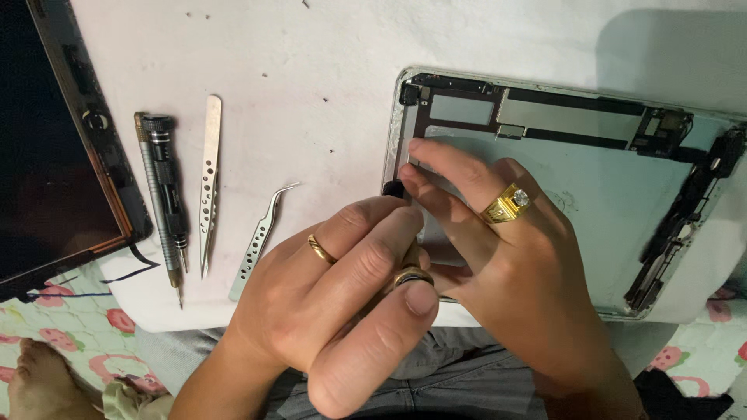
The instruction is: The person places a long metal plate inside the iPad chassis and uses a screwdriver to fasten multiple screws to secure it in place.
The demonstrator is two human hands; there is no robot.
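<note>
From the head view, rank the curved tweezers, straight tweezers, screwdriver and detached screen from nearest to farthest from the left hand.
Measured from the left hand:
1. Curved tweezers, just to its left, almost touching.
2. Straight tweezers, further left.
3. Screwdriver, left of those.
4. Detached screen, at the far left edge.

Opened silver tablet shell [622, 202] lying flat, face up, on the white desk, inner metal plate bare, black parts along top and right edges, small black tool tip [393, 189] at its left rim
</note>
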